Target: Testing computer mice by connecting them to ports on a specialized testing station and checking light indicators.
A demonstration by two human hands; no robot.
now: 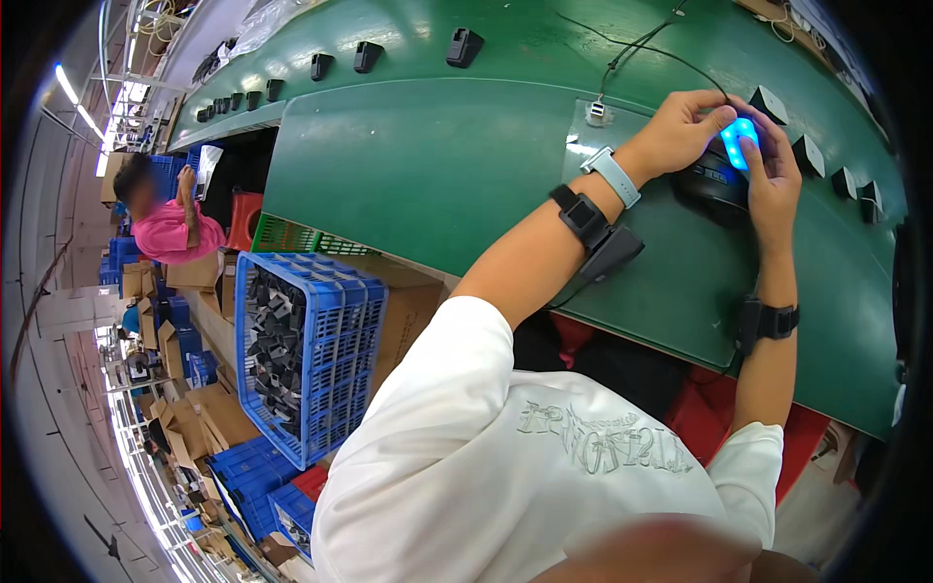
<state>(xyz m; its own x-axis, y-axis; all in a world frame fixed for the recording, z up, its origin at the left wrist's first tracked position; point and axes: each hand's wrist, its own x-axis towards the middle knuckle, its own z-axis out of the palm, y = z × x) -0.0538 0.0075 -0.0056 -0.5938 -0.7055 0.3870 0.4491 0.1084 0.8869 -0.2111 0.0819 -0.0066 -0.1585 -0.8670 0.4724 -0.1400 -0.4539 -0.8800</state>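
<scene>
At the right part of the green table, both my hands close on a small device with a bright blue lit face [740,143]. My left hand [688,128] grips its left side, its fingers reaching to the upper end near a thin black cable [708,80]. My right hand [775,167] holds the other side, its thumb lying over the glowing face. The device's back is hidden by my fingers. Just below it, a rounded black device [712,190] with a faint blue display rests on the table.
Several small black wedge-shaped devices [464,47] stand along the far side of the green table [408,175]. A white plug [597,111] lies left of my hands. Left of me is a blue crate [335,330] of black parts. A person in pink [177,228] sits farther left.
</scene>
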